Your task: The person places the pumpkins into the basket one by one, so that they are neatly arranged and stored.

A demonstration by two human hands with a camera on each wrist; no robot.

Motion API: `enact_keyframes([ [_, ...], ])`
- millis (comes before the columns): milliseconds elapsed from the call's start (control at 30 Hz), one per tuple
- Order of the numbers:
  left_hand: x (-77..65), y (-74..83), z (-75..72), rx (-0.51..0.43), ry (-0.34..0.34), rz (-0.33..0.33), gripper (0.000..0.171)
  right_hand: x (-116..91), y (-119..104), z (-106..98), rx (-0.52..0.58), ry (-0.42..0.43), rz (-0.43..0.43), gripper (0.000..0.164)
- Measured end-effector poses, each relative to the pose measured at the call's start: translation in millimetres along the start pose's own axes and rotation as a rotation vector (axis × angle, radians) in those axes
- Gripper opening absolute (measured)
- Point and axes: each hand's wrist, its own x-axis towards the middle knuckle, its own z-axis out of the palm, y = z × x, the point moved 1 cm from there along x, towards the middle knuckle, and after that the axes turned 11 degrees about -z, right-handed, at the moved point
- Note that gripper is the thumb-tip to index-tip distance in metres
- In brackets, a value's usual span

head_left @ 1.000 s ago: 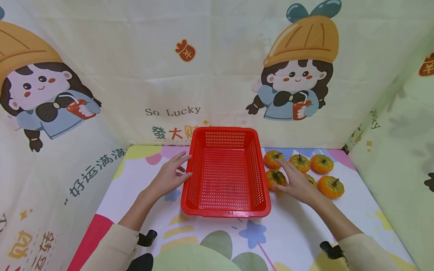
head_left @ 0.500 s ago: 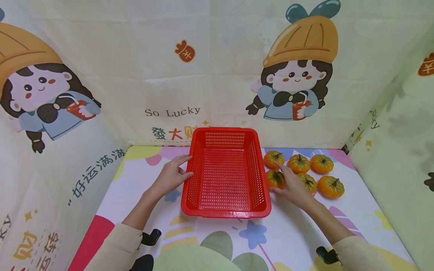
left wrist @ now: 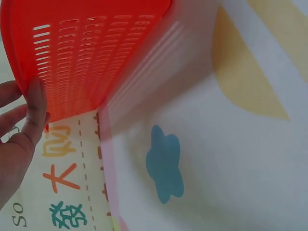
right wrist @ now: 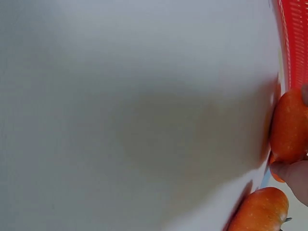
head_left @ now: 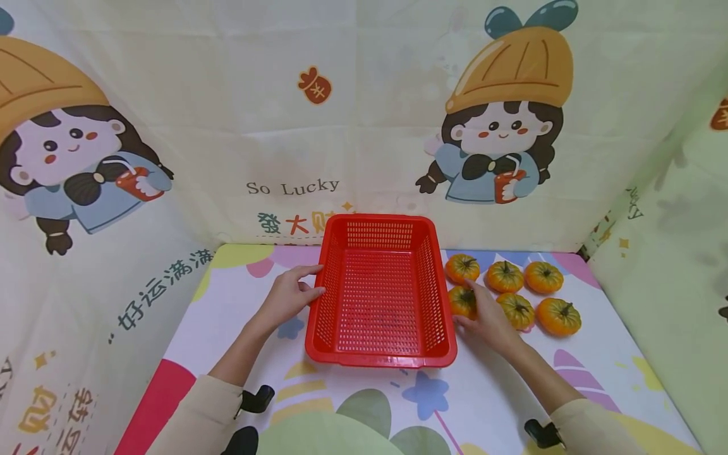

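Observation:
A red plastic basket (head_left: 381, 361) with perforated walls stands at the table's middle. On its left rim, my left hand (head_left: 284, 296) holds on with thumb and fingers; the left wrist view shows those fingers (left wrist: 36, 108) at the rim from outside. My right hand (head_left: 490, 321) grips a small orange-and-green pumpkin (head_left: 462, 302) beside the basket's right wall. Part of this pumpkin (right wrist: 288, 130) is covered by the hand in the right wrist view. Behind it lies another pumpkin (head_left: 462, 268), close to the fingertips.
Several more small pumpkins (head_left: 559, 316) lie to the right of my right hand. A patterned cloth covers the table (head_left: 489, 404). Printed fabric walls (head_left: 375, 126) enclose it at the back and both sides.
My right hand has moved slightly left and closed its fingers around the pumpkin nearest the basket. The left hand has settled onto the basket's rim. The basket stays in place.

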Motion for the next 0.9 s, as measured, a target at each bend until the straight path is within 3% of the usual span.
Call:
enact_keyframes([
  [667, 3.4, -5.1, 0.4, -0.12, -0.047, -0.022, 0.06, -1.5, 7.6, 3.3, 0.043, 0.004, 0.003, 0.089],
  [900, 3.1, -3.2, 2.5, -0.096, 0.001, -0.013, 0.058, -1.8, 8.3, 1.7, 0.027, -0.006, 0.002, 0.089],
])
